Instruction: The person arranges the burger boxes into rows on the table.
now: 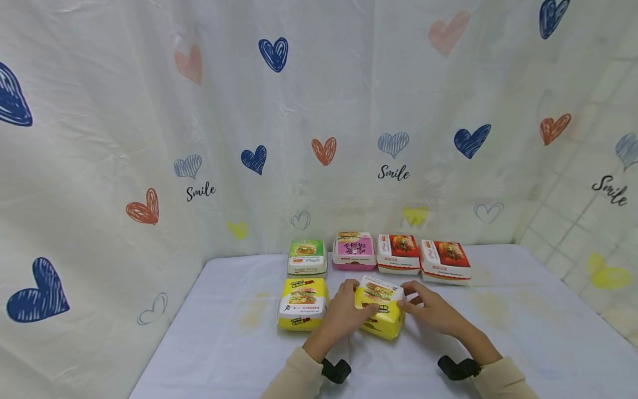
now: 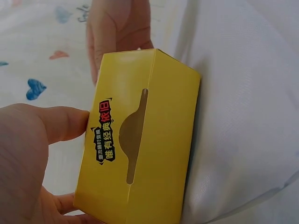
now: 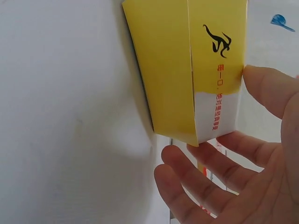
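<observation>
A yellow and white burger box [image 1: 382, 318] sits slightly turned on the white-covered table, between both hands. My left hand [image 1: 345, 313] grips its left side, the thumb lying on the top edge and the fingers around the far left corner. My right hand [image 1: 435, 313] holds the right side, its thumb at the upper edge [image 3: 240, 70] and its fingers at the far right corner. In the left wrist view, the box's yellow end [image 2: 168, 140] shows a tab slot and printed letters. Just left of my left hand rests a matching yellow burger box [image 1: 302, 305].
Behind stands a row of burger boxes: a green one [image 1: 307, 258], a pink one [image 1: 354, 251], a red and white one [image 1: 398, 254] and another red and white one [image 1: 446, 262] at the right. A heart-printed curtain [image 1: 344, 194] hangs behind the table [image 1: 219, 332].
</observation>
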A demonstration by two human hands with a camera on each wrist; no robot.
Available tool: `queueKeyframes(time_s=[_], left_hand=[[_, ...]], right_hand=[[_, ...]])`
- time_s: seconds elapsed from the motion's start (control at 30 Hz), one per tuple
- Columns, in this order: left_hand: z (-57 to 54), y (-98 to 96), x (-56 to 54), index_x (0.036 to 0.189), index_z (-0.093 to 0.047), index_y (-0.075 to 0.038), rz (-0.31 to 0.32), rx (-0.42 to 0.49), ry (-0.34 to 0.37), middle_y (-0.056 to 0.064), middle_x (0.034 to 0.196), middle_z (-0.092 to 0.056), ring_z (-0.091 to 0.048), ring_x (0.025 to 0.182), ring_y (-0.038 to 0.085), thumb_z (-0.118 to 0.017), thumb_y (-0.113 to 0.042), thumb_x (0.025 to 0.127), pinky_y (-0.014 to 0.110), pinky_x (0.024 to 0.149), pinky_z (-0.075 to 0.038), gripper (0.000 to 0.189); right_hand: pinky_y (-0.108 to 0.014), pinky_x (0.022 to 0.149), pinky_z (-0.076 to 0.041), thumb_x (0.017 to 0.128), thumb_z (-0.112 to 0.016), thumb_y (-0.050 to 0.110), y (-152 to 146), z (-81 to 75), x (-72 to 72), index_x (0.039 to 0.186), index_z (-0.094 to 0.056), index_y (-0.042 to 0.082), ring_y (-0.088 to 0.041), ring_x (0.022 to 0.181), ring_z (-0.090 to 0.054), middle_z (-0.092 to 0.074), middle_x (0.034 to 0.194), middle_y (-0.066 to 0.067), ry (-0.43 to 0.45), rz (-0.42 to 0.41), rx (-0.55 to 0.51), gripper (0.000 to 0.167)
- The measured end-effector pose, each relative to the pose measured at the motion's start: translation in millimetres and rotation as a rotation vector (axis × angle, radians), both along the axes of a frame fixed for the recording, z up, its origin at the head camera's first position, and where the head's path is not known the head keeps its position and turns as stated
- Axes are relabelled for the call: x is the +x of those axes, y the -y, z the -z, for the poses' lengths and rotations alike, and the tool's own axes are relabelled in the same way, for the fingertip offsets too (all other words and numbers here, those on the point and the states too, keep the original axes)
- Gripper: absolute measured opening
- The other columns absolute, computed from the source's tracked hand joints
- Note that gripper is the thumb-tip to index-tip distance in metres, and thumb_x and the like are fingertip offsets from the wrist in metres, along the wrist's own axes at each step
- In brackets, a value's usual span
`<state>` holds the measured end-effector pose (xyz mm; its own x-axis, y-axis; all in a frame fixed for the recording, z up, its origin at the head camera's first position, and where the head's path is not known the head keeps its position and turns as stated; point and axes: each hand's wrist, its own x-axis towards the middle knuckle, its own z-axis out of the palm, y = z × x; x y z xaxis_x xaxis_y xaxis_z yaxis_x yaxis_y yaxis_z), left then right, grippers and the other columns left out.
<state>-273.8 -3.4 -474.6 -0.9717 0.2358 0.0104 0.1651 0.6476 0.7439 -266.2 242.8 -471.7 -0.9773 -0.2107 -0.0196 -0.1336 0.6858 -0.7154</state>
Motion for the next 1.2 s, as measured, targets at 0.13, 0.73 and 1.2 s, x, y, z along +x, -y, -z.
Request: queueKeyframes(time_s=[0.13, 0.73, 1.2], left_hand=[[-0.4, 1.5, -1.3, 0.144, -0.046, -0.016, 0.009, -0.012, -0.026, 0.003, 0.134, -0.056, -0.055, 0.107, 0.016, -0.072, -0.053, 0.090, 0.044, 0.101, -0.050, 0.071], [-4.9, 1.6, -2.0, 0.148, -0.051, -0.021, 0.002, -0.051, -0.046, 0.003, 0.131, -0.054, -0.052, 0.105, 0.015, -0.071, -0.044, 0.093, 0.040, 0.095, -0.052, 0.062], [-10.5, 0.5, 2.9, 0.142, -0.053, -0.024, -0.023, -0.144, -0.136, 0.004, 0.133, -0.053, -0.049, 0.107, 0.015, -0.069, -0.046, 0.095, 0.034, 0.088, -0.051, 0.054]], right_hand=[[-0.047, 0.087, -0.057, 0.101, -0.062, 0.042, -1, -2.4, 0.6, 0.133, -0.054, 0.005, -0.027, 0.110, -0.064, -0.064, 0.130, -0.015, -0.031, -0.002, 0.003, 0.050], [-0.030, 0.070, -0.051, 0.105, -0.056, 0.031, -1, -2.9, 1.5, 0.120, -0.056, 0.008, -0.020, 0.089, -0.059, -0.065, 0.101, -0.004, -0.011, 0.011, -0.032, 0.027], [-0.029, 0.063, -0.043, 0.105, -0.057, 0.032, -2, -2.0, 2.9, 0.110, -0.055, 0.009, -0.018, 0.080, -0.051, -0.060, 0.088, -0.004, -0.013, 0.026, -0.037, 0.024]])
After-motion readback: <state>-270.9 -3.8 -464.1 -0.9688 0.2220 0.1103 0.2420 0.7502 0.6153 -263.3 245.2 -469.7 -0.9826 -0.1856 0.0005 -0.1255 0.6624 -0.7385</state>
